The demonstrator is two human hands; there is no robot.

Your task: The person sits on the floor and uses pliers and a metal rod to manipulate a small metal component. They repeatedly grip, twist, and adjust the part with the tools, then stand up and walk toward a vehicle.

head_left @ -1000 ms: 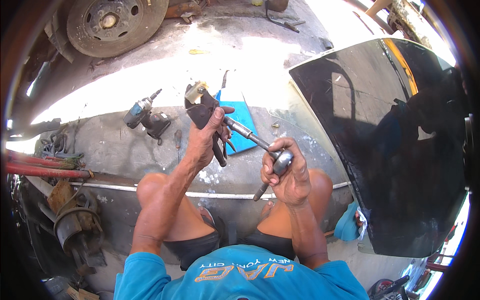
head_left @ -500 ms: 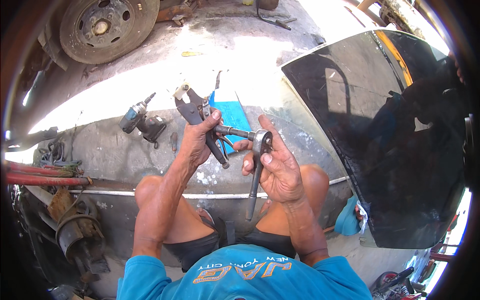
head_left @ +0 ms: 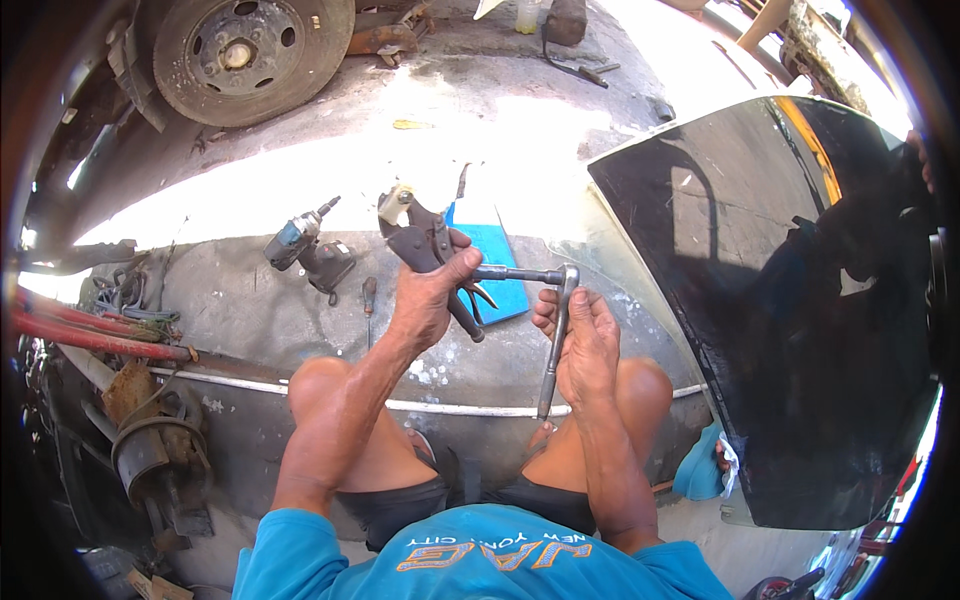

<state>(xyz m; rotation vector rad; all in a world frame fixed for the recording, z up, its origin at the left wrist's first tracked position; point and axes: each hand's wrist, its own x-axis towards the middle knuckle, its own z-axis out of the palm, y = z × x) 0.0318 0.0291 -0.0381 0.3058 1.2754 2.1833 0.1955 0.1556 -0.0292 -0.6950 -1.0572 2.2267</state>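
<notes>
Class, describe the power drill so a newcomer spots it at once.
Find the big wheel at upper left, then drop to the grey floor. The power drill lies left of the left hand; unlike the slim screwdriver beside it, it is chunky, blue and black.

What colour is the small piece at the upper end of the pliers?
Cream; the small piece shows best in the head view.

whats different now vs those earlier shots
The right hand has shifted on the ratchet from its head to its handle. The ratchet's head has moved away from the person's body, and its handle now points more squarely back toward them. The extension bar, sloping at first, now runs nearly level. The left hand still holds the locking pliers; the cordless driver and screwdriver lie where they were.
</notes>
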